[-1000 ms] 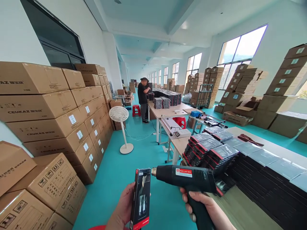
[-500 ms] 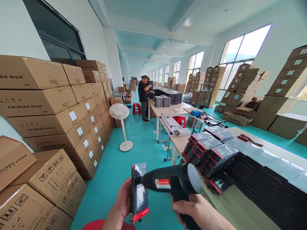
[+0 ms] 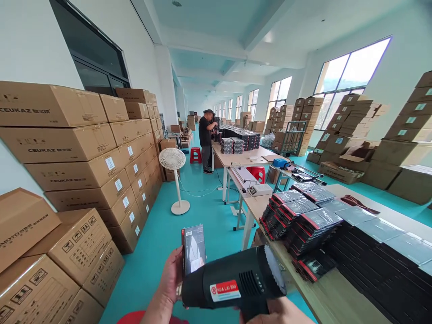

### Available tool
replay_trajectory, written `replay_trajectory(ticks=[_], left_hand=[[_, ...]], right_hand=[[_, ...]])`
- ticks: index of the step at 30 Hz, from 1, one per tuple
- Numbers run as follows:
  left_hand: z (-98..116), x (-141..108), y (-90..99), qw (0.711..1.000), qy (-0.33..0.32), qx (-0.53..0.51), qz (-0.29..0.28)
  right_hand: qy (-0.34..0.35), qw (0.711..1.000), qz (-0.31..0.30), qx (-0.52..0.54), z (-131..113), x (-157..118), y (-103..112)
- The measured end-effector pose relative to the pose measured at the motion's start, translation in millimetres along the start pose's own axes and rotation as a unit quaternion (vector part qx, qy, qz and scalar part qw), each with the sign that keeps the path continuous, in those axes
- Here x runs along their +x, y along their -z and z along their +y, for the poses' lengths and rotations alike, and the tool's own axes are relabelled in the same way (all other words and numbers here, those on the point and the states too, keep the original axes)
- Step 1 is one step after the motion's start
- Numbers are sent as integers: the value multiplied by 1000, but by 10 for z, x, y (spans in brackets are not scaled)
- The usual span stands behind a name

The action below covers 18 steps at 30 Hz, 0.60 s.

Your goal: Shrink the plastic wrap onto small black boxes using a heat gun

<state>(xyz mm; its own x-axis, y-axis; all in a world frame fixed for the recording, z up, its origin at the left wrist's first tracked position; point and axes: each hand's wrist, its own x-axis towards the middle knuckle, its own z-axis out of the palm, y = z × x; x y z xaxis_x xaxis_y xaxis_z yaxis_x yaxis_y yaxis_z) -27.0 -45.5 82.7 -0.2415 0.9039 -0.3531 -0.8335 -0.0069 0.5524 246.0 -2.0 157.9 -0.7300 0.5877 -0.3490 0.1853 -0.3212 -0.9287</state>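
Note:
My left hand (image 3: 169, 272) is closed on the edge of a flat black box (image 3: 195, 245) with a red corner and a glossy front, held upright. A black heat gun (image 3: 232, 281) with a red and white label crosses in front of the box and hides its lower part. The fingers of my right hand (image 3: 275, 312) wrap round its handle at the bottom of the view. The gun's metal nozzle points left, close to my left wrist; whether it touches anything I cannot tell.
Film-wrapped black boxes (image 3: 299, 209) lie in stacks on the table (image 3: 324, 299) at right. Brown cartons (image 3: 84, 148) rise along the left wall. A white fan (image 3: 176, 180) stands on the floor ahead. A person in black (image 3: 205, 139) works at a farther table. A red stool (image 3: 131, 317) shows below.
The heat gun has moved down and left across the box, its nozzle now lower, near my left wrist. My right hand has dropped. The box has moved slightly up and left.

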Motion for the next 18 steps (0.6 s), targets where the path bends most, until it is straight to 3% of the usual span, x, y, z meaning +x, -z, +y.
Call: replay_trajectory(ticks=[4,9,14,18], left_hand=[[10,13,10,999,12,21,-23],[34,33,-6,999,3,29,-14],[78,22,-45,998,10,55,-28],[130,10,-21,998,27,38,-44]], right_hand=[[35,998,58,-19,-195,-55,29],[31,988,-61,-135,-401,-206,47],[74,986,9,-147,-506,-143,-14],[102,971,-33,-214,-506,-191,-57]])
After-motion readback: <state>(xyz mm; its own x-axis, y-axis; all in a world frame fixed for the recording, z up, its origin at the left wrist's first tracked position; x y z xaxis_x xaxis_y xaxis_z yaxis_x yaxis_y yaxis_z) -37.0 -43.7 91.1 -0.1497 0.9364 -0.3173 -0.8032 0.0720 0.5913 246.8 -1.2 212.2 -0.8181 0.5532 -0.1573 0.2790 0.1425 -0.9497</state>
